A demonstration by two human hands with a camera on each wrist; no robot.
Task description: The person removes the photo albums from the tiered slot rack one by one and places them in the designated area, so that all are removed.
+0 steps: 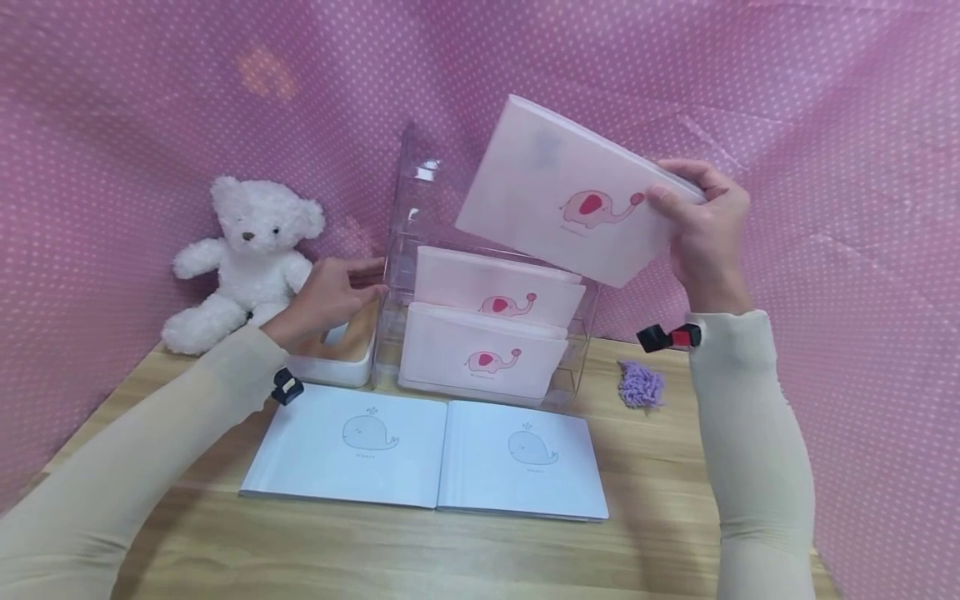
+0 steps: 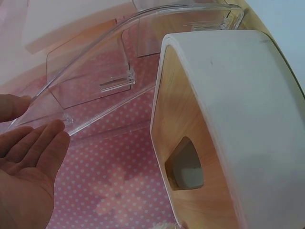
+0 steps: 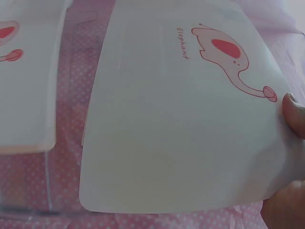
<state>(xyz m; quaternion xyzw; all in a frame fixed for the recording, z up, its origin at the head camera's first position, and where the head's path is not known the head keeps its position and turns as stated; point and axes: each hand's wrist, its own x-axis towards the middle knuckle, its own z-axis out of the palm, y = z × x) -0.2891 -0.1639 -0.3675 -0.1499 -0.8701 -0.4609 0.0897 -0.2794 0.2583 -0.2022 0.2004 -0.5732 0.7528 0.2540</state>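
My right hand [image 1: 708, 221] grips the right edge of a pale pink booklet [image 1: 555, 183], thumb on its front cover. An elephant with a ball is printed on that cover; the right wrist view shows the word "Elephant". The booklet tilts in the air above a clear plastic rack [image 1: 393, 208]. Two similar elephant booklets stand in the rack, a back one [image 1: 450, 279] and a front one [image 1: 435, 354]. My left hand [image 1: 333, 287] is at the rack's left side, fingers straight, thumb apart at the clear rim [image 2: 95, 43] in the left wrist view.
Two whale booklets, a left one [image 1: 315, 450] and a right one [image 1: 480, 462], lie side by side on the wooden table [image 1: 375, 550]. A white box with a wood-look top [image 1: 330, 371] and a white teddy bear [image 1: 258, 279] are at left. A purple fuzzy item [image 1: 640, 385] lies at right.
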